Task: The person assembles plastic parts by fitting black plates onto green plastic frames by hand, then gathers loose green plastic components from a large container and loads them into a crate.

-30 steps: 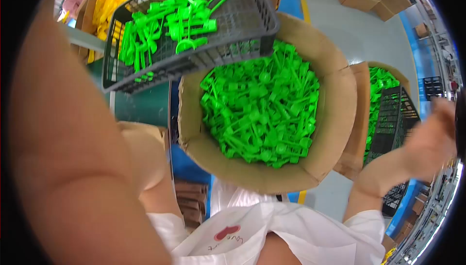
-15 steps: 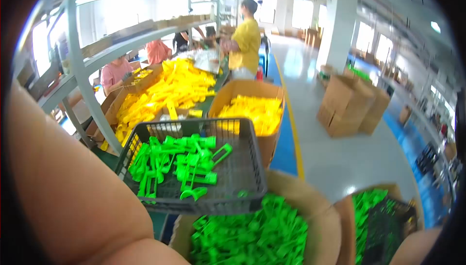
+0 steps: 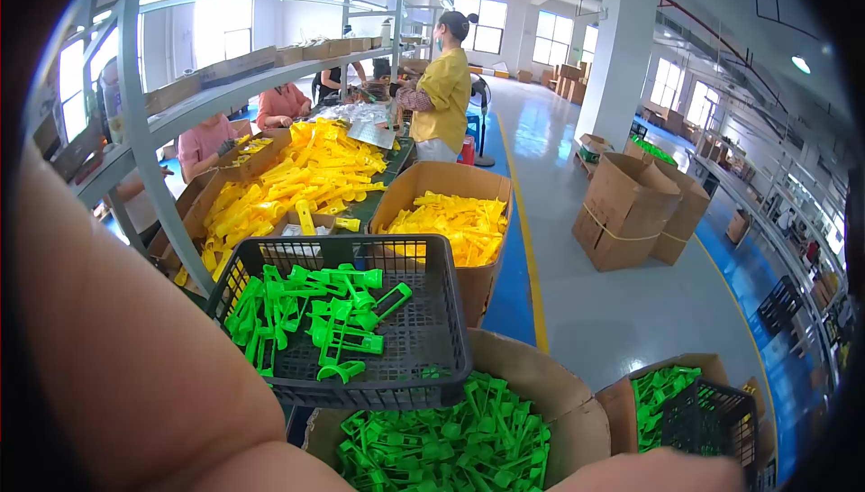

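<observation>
A bare left arm (image 3: 153, 339) fills the left foreground; my left hand itself is outside the picture. At the bottom right edge, part of my right hand (image 3: 658, 472) shows, its fingers hidden, over the near side of a carton (image 3: 577, 402) heaped with green plastic parts (image 3: 450, 438). Whether it holds anything cannot be seen. Above that carton, a black plastic crate (image 3: 369, 393) has loose green plastic pieces (image 3: 338, 312) lying mostly on its left side.
Yellow plastic parts (image 3: 297, 177) are piled on the workbench and fill another carton (image 3: 487, 289). At right, a black crate (image 3: 712, 424) sits over a box of green parts (image 3: 658, 393). Several people work along the bench, one in a yellow shirt (image 3: 441, 86). Tall cartons (image 3: 622, 213) stand on the floor.
The view has shifted slightly, so the crate and cartons appear a little left and lower. My right hand has moved left, from the far right corner to over the green-parts carton.
</observation>
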The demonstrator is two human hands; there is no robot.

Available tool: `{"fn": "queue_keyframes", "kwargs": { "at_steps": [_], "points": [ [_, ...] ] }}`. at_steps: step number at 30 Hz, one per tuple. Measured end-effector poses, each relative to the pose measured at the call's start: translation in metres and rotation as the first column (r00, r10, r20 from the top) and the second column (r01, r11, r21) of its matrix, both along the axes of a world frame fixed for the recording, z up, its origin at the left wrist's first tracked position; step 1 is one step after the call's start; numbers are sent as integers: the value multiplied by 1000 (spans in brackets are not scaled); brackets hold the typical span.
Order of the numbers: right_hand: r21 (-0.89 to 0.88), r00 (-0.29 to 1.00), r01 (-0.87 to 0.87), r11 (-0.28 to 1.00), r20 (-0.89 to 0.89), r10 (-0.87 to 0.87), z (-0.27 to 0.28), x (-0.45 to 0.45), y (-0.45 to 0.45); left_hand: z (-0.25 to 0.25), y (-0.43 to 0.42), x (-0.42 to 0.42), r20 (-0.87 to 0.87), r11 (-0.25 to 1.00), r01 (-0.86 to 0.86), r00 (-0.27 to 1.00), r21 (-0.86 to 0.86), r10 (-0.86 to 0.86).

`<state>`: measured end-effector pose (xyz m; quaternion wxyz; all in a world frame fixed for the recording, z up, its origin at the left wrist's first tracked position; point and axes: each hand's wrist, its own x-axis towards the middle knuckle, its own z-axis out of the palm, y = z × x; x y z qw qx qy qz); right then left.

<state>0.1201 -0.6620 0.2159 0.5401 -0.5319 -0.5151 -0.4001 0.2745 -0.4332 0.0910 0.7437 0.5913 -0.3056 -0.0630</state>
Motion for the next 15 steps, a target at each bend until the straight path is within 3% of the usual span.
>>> {"fn": "queue_keyframes", "kwargs": {
  "at_steps": [5,10,15],
  "points": [
    [19,1000,3,1000,3,-3,8,-7,1,13,3,-10,28,998,-26,999,-48,28],
    [2,1000,29,1000,3,-29,22,-37,3,64,18,-47,160,980,-23,986,-200,56],
    [34,983,-5,999,183,-1,46,-83,27,112,17,-88,300,950,196,947,-243,-119]
  ]
}}
